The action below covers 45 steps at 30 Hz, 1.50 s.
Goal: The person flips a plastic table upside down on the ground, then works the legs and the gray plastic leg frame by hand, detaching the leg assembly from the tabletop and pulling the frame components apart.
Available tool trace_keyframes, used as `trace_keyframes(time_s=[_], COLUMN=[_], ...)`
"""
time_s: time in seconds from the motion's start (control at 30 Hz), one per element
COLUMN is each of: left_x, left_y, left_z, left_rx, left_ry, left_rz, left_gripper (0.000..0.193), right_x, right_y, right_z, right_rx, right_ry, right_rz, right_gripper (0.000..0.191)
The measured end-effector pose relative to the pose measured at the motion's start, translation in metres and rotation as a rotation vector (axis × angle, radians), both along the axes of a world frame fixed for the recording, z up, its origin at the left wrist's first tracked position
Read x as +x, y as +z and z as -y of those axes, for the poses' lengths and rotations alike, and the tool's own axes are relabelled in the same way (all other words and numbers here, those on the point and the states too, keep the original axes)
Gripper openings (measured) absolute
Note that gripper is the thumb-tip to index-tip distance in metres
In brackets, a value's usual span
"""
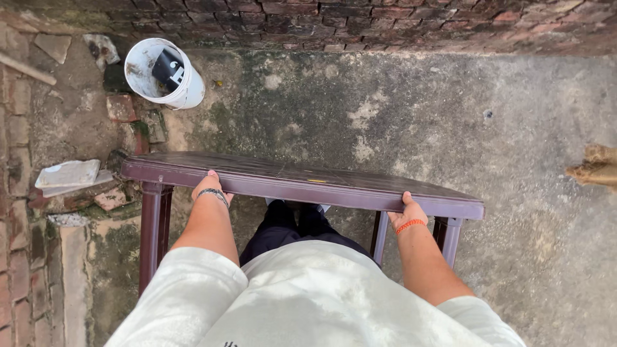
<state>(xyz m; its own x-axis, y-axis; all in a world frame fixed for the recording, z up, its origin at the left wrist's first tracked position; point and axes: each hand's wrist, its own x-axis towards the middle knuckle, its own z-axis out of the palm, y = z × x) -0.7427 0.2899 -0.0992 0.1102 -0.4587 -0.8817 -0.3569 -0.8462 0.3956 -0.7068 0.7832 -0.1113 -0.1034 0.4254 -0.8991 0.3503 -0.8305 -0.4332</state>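
Both hands [211, 186] [407, 212] grip a maroon table [302, 177] on mossy concrete [411, 109].

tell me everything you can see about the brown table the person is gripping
The table looks like dark brown moulded plastic, with a long rectangular top and a thick rim. Three ribbed legs show beneath it; the rest are hidden. It stands upright on mossy concrete near a brick wall. The left hand and the right hand each grip its near edge, thumbs on top. Its top is bare and faintly glossy.
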Motion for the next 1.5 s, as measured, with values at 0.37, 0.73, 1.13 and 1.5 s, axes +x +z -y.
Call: trace_keyframes(time_s=[0.37, 0.73, 1.13, 1.5], left_x=[0.089, 0.212, 0.352, 0.481], left_y=[-0.031, 0.017, 0.080, 0.109], left_z=[-0.001, 0.010, 0.000, -0.052], left_rx=[0.054, 0.067, 0.045, -0.068], left_ry=[-0.052, -0.098, -0.097, -0.150], left_rz=[-0.125, 0.021, 0.019, -0.126], left_gripper=[0.043, 0.049, 0.055, 0.050], right_x=[0.046, 0.144, 0.313, 0.440], right_y=[0.025, 0.068, 0.040, 0.054], right_z=[-0.022, 0.009, -0.015, -0.051], right_rx=[0.018, 0.190, 0.007, 0.056], right_ry=[0.028, 0.180, 0.111, 0.139], right_rz=[-0.052, 0.066, -0.071, -0.052], right_gripper=[0.032, 0.032, 0.043, 0.053])
